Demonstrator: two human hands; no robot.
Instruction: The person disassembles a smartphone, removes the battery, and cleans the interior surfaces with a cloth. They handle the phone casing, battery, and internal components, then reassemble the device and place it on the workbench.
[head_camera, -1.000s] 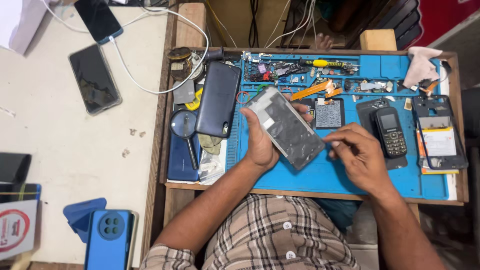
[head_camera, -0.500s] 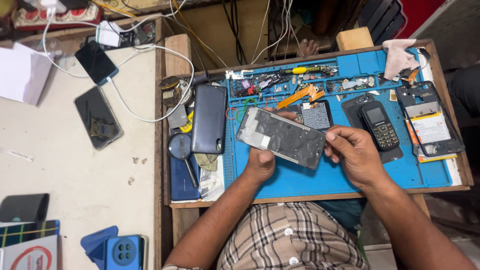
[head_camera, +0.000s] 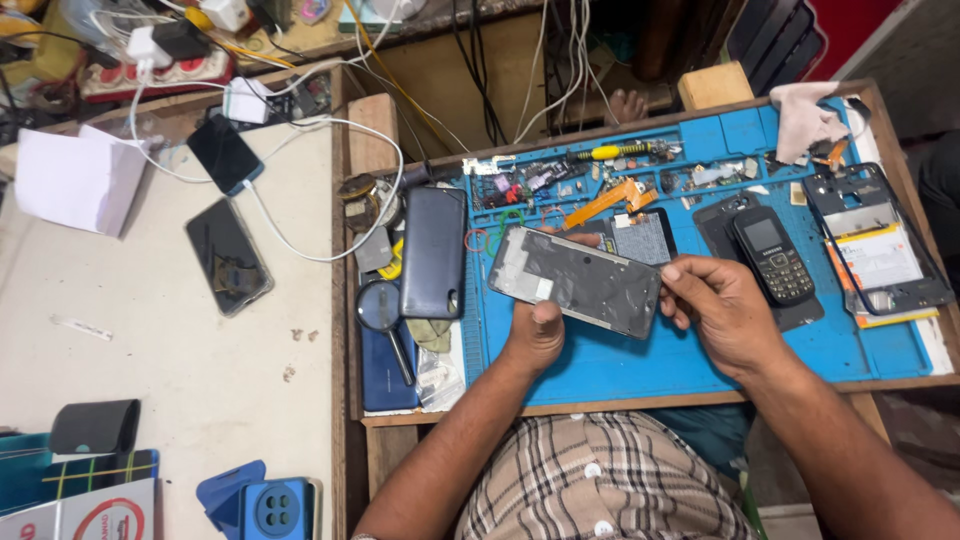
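Note:
I hold a dark, opened phone body level above the blue work mat. My left hand grips it from below near its left half, thumb on the lower edge. My right hand pinches its right end with the fingertips. A small black keypad phone lies on the mat just right of my right hand. A dark phone back cover rests to the left of my left hand.
Small parts, an orange flex strip and a yellow-handled screwdriver lie at the mat's far edge. A phone frame with a battery sits far right. A magnifier, two phones on cables and a blue phone lie left.
The phone body has turned from a steep diagonal to nearly level. My right hand has shifted from below it to pinching its right end. The view has tilted, showing more of the far bench.

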